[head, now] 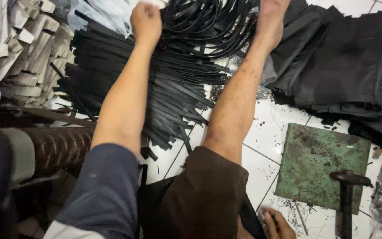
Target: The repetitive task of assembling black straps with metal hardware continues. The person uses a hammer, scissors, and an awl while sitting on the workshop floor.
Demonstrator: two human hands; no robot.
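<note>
My left hand (146, 18) reaches far forward in a blue sleeve. It is closed in a fist at the top edge of a heap of black strips (177, 84), next to a looped bundle of the same strips (208, 20); what it grips is hidden. A bare leg (237, 97) in brown shorts stretches beside the arm, its foot resting on the looped bundle. My right hand (276, 223) lies low at the bottom edge, only the fingers showing, curled just above the tiled floor (266, 128).
A worn green metal plate (321, 163) lies on the tiles, with a dark hammer (349, 179) at its near corner. Black fabric (354, 66) is piled at the right, pale stacked pieces (32, 53) at the left, and a brown textured roll (58, 148) near my left side.
</note>
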